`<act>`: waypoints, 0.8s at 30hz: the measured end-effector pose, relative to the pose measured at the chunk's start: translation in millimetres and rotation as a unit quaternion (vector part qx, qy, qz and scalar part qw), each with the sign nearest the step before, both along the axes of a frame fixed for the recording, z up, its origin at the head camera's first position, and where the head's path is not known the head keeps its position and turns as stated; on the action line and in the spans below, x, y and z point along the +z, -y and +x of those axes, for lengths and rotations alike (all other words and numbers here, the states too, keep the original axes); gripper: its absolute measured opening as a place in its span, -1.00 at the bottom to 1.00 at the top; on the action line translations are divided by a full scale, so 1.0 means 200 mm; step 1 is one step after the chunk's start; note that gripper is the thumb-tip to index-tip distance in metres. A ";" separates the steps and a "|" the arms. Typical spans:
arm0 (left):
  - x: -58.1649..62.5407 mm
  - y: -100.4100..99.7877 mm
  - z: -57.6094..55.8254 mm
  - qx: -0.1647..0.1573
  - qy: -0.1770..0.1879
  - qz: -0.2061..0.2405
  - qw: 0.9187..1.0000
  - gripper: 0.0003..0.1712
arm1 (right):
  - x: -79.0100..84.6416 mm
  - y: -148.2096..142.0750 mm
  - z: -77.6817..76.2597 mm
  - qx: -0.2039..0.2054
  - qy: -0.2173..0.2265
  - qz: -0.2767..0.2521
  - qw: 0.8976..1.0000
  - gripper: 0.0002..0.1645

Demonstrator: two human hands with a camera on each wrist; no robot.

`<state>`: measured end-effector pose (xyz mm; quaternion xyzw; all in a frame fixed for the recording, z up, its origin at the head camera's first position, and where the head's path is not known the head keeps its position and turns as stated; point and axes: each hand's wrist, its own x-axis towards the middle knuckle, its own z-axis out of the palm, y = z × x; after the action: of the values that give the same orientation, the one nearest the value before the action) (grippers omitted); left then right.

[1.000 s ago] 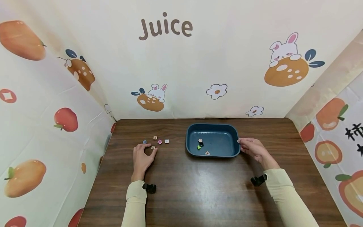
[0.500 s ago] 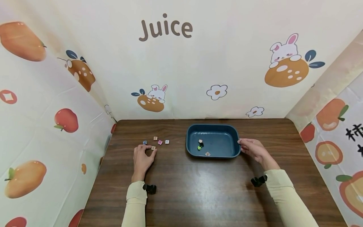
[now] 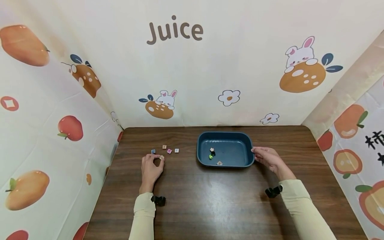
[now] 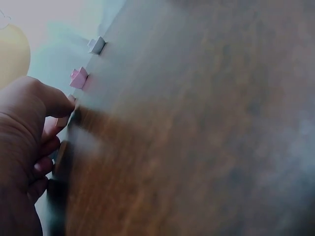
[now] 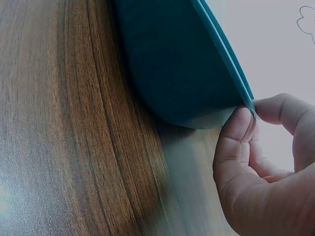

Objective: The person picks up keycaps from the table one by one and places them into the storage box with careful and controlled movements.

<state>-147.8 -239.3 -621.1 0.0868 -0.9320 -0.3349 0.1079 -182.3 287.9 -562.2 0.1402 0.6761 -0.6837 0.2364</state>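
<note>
My left hand (image 3: 151,169) pinches a small tan square piece (image 3: 162,157) between thumb and index finger, low over the table. In the left wrist view the tan piece (image 4: 62,121) is mostly hidden behind the thumb. Just beyond the fingers lie similar small square pieces: a blue one (image 3: 153,151), another tan one (image 3: 164,146), a pink one (image 3: 169,151) and a white one (image 3: 176,150). Seen from the left wrist, the pink piece (image 4: 78,77) has a small raised top. My right hand (image 3: 269,158) pinches the right-hand rim of a dark blue rectangular tray (image 5: 182,64).
Inside the tray, toward its left, sit a pale piece (image 3: 212,149), a black one (image 3: 213,153), a bright green one (image 3: 211,157) and a tan one (image 3: 219,163). The brown wooden table (image 3: 210,206) meets a fruit-printed cloth wall (image 3: 204,113) at the back.
My left thumb and index finger have closed on the near tan piece, which now sits tilted between them. The right hand and the tray have stayed in place.
</note>
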 end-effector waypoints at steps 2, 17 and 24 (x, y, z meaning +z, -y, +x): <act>0.00 0.00 0.01 0.002 0.000 0.005 1.000 -0.71 | 0.00 0.00 0.00 -0.001 -0.001 0.000 1.000 -0.77; 0.06 -0.10 0.02 -0.005 -0.032 0.038 0.999 -0.72 | 0.02 -0.02 0.02 0.013 0.001 0.044 0.999 -0.52; 0.10 -0.14 0.02 -0.018 -0.049 0.044 0.998 -0.72 | 0.01 -0.02 0.01 0.015 0.002 0.030 0.999 -0.64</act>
<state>-144.1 -212.0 -601.9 0.0581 -0.9116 -0.3809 0.1434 -180.2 291.2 -559.8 0.1388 0.6977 -0.6592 0.2436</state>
